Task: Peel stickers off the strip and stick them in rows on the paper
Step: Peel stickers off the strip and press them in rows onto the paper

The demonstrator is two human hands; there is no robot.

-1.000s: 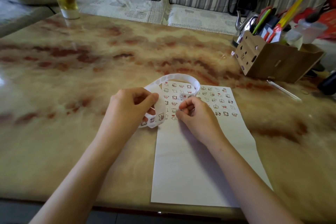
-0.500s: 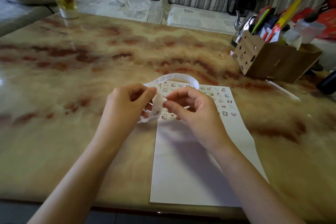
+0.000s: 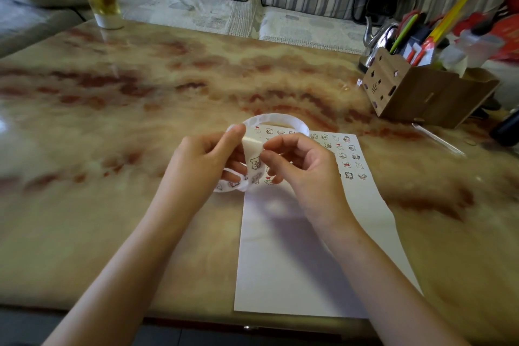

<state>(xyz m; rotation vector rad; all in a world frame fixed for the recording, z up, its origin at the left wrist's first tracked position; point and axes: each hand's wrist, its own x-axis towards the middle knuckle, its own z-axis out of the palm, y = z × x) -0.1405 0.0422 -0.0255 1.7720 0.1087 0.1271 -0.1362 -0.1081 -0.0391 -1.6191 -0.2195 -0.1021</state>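
The left hand (image 3: 202, 160) pinches the looped white strip (image 3: 276, 118) between thumb and fingers, just above the paper's (image 3: 295, 247) far left corner. The right hand (image 3: 303, 168) pinches the strip's edge beside a bear sticker (image 3: 255, 163) (rows of stickers (image 3: 342, 154) already cover the paper's far end).

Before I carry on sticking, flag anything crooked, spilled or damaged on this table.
Nothing stands out: no spill or tear. The paper lies flat, its near end at the front edge of the table; the strip curls loosely, pinched by the left hand and right hand.
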